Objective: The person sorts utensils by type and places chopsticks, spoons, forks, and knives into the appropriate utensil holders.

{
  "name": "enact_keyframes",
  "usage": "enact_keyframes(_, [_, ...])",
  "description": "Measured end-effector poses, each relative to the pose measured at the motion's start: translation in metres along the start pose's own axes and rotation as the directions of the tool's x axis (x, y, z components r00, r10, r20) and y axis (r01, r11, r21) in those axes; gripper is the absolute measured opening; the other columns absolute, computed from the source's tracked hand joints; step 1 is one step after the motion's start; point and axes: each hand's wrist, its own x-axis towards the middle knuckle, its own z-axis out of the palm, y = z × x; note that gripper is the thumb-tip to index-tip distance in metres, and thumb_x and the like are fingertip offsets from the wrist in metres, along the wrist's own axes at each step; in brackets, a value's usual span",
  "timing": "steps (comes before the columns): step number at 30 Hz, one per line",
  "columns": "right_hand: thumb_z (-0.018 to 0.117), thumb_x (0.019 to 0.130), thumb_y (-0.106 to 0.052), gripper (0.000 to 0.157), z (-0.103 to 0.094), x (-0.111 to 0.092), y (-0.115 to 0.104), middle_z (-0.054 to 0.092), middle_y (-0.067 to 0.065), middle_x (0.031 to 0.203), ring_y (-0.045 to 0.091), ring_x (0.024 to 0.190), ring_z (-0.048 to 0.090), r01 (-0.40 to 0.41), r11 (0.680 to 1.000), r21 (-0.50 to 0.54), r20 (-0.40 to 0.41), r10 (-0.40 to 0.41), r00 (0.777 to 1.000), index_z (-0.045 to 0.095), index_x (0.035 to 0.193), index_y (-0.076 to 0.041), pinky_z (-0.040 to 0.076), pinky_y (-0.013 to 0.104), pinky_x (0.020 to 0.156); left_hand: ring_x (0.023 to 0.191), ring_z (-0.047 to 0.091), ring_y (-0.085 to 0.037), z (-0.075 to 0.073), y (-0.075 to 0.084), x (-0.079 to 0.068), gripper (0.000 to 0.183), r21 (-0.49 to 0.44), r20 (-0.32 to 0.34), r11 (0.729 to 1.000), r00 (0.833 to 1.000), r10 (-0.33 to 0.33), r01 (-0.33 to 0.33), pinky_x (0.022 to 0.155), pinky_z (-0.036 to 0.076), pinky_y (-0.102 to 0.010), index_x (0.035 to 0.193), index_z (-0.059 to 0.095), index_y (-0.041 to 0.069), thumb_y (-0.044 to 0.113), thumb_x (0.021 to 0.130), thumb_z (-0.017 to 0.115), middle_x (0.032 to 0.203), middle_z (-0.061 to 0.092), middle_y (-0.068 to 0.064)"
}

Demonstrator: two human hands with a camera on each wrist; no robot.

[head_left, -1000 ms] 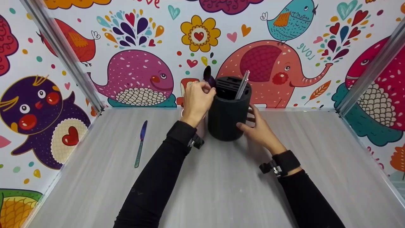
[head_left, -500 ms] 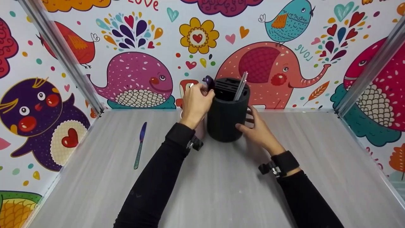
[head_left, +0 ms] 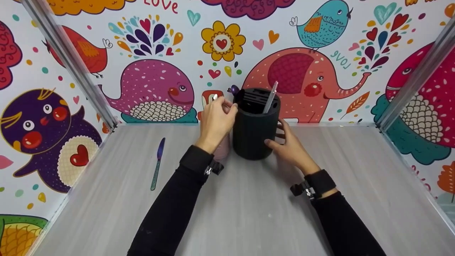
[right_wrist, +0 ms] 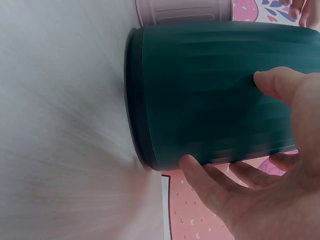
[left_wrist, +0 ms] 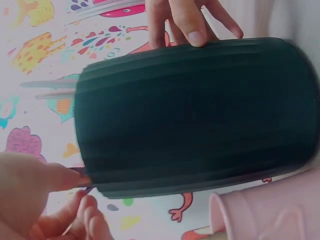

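A dark green utensil holder point(head_left: 254, 137) stands upright on the table, with slots in its black top. My right hand point(head_left: 293, 147) grips its right side, thumb in front and fingers round the far side. A purple spoon point(head_left: 234, 89) stands at the holder's left rim, its lower part hidden. Just beside it is my left hand point(head_left: 217, 121), thumb and fingertips slightly apart near the rim in the left wrist view. Pale, thin sticks point(head_left: 271, 97) lean out of the holder's right part. A pink cup point(left_wrist: 265, 210) stands left of the holder, partly behind my left hand.
A knife point(head_left: 158, 163) with an iridescent blade and green handle lies on the table point(head_left: 249, 213) to the left. A white tip point(head_left: 215, 96) shows above my left hand. Printed walls point(head_left: 156, 89) and metal posts point(head_left: 73, 67) bound the table.
The purple spoon has sunk lower at the holder's left rim. My left hand has let go and shifted slightly left and down, uncovering more of the pink cup. My right hand stays on the holder.
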Motion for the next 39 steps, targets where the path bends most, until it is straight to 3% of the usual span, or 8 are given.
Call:
enact_keyframes(5, [0.075, 0.104, -0.039, 0.095, 0.004, 0.001, 0.0, 0.031, 0.015, 0.181, 0.045, 0.158, 0.047, -0.016, 1.0, -0.002, 0.007, 0.016, 1.0, 0.015, 0.177, -0.028, 0.046, 0.065, 0.125, 0.08, 0.071, -0.025, -0.018, -0.013, -0.027, 0.023, -0.001, 0.027, 1.0, 1.0, 0.015, -0.015, 0.073, 0.052, -0.04, 0.098, 0.083, 0.011, 0.031, 0.105, 0.072, 0.083, 0.077, -0.005])
enact_keyframes(11, [0.074, 0.105, -0.037, 0.095, 0.006, 0.001, 0.001, 0.031, 0.017, 0.18, 0.046, 0.158, 0.046, -0.003, 1.0, 0.011, 0.014, 0.003, 1.0, 0.014, 0.178, -0.027, 0.046, 0.065, 0.124, 0.08, 0.072, -0.024, -0.041, -0.042, -0.056, 0.026, 0.033, 0.085, 0.997, 0.994, -0.07, 0.068, 0.071, 0.051, -0.037, 0.102, 0.085, 0.011, 0.032, 0.106, 0.072, 0.086, 0.08, -0.005])
enact_keyframes(18, [0.074, 0.105, -0.038, 0.096, -0.002, 0.0, 0.003, 0.031, 0.018, 0.18, 0.046, 0.159, 0.045, -0.02, 1.0, -0.009, 0.011, 0.021, 1.0, 0.013, 0.178, -0.027, 0.049, 0.065, 0.122, 0.092, 0.075, -0.031, -0.071, -0.082, -0.058, 0.033, 0.212, 0.107, 0.959, 0.971, -0.212, 0.186, 0.083, 0.059, -0.046, 0.117, 0.084, 0.006, 0.034, 0.109, 0.069, 0.102, 0.082, -0.013])
enact_keyframes(22, [0.074, 0.105, -0.037, 0.096, -0.003, 0.0, 0.003, 0.031, 0.018, 0.18, 0.046, 0.159, 0.045, -0.03, 1.0, -0.007, 0.011, 0.03, 0.999, 0.013, 0.178, -0.027, 0.05, 0.064, 0.121, 0.109, 0.076, -0.039, -0.095, -0.107, -0.058, 0.038, 0.298, 0.138, 0.916, 0.937, -0.32, 0.268, 0.096, 0.059, -0.054, 0.124, 0.081, 0.003, 0.035, 0.11, 0.066, 0.119, 0.081, -0.02])
enact_keyframes(27, [0.075, 0.104, -0.039, 0.1, -0.003, 0.001, 0.001, 0.031, 0.02, 0.18, 0.047, 0.159, 0.045, -0.029, 1.0, 0.0, 0.017, 0.029, 0.999, 0.009, 0.179, -0.026, 0.047, 0.063, 0.124, 0.099, 0.073, -0.039, -0.12, -0.14, -0.063, 0.038, 0.428, 0.207, 0.841, 0.869, -0.449, 0.333, 0.083, 0.058, -0.051, 0.11, 0.08, 0.0, 0.035, 0.11, 0.065, 0.114, 0.079, -0.024])
enact_keyframes(34, [0.075, 0.104, -0.038, 0.099, -0.004, 0.0, -0.001, 0.03, 0.02, 0.18, 0.048, 0.16, 0.045, -0.031, 1.0, -0.001, 0.019, 0.031, 0.999, 0.01, 0.179, -0.027, 0.047, 0.065, 0.124, 0.113, 0.073, -0.049, -0.121, -0.179, -0.067, 0.041, 0.563, 0.273, 0.746, 0.772, -0.574, 0.356, 0.092, 0.061, -0.06, 0.115, 0.076, -0.008, 0.031, 0.105, 0.068, 0.129, 0.073, -0.035])
enact_keyframes(37, [0.075, 0.104, -0.038, 0.099, -0.004, 0.001, -0.002, 0.031, 0.021, 0.18, 0.048, 0.159, 0.045, -0.03, 1.0, -0.003, 0.021, 0.03, 0.999, 0.01, 0.179, -0.028, 0.047, 0.065, 0.123, 0.116, 0.072, -0.051, -0.119, -0.186, -0.069, 0.04, 0.582, 0.283, 0.729, 0.751, -0.596, 0.36, 0.096, 0.061, -0.062, 0.121, 0.074, -0.011, 0.023, 0.101, 0.07, 0.131, 0.072, -0.037])
enact_keyframes(39, [0.075, 0.104, -0.038, 0.098, -0.003, 0.002, -0.002, 0.031, 0.02, 0.18, 0.048, 0.159, 0.045, -0.03, 1.0, -0.002, 0.024, 0.03, 0.999, 0.011, 0.178, -0.028, 0.047, 0.065, 0.123, 0.114, 0.073, -0.05, -0.118, -0.189, -0.07, 0.038, 0.588, 0.279, 0.726, 0.752, -0.597, 0.358, 0.095, 0.062, -0.062, 0.122, 0.073, -0.012, 0.018, 0.1, 0.069, 0.129, 0.073, -0.037])
